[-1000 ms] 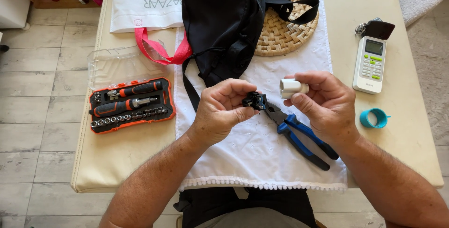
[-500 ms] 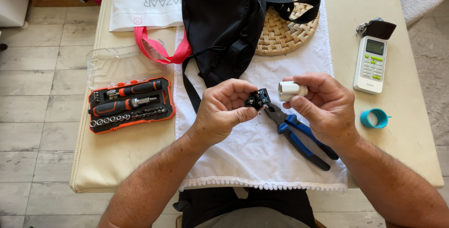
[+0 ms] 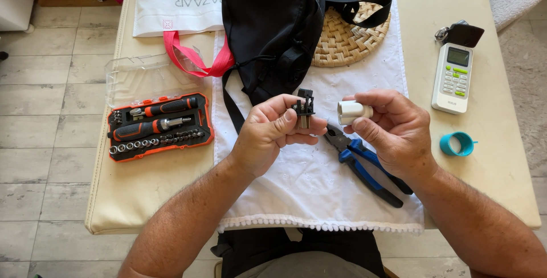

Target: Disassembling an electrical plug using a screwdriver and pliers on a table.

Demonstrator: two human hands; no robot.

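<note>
Seen from the head camera, the only view, both hands are raised above the white cloth on the desk. The left hand has its fingers clamped together on a small black plug insert, held upright with its metal end pointing down. The right hand, at 3 o'clock from it, pinches a short white plastic cap between thumb and forefinger; the 2 parts sit near each other but apart.

Both pieces look light, stiff and hard. The white cap seems smooth, so probably a little slippery; gripping it round the barrel looks sound. The black insert looks fiddly, with small edges and thin metal parts that might bend; its plastic sides look like the safer hold.

Blue-handled pliers lie on the cloth at 6 o'clock from the cap. A black bag lies at 12 o'clock, an orange screwdriver set at 9 o'clock, and a white remote and teal tape ring at 3 o'clock.
</note>
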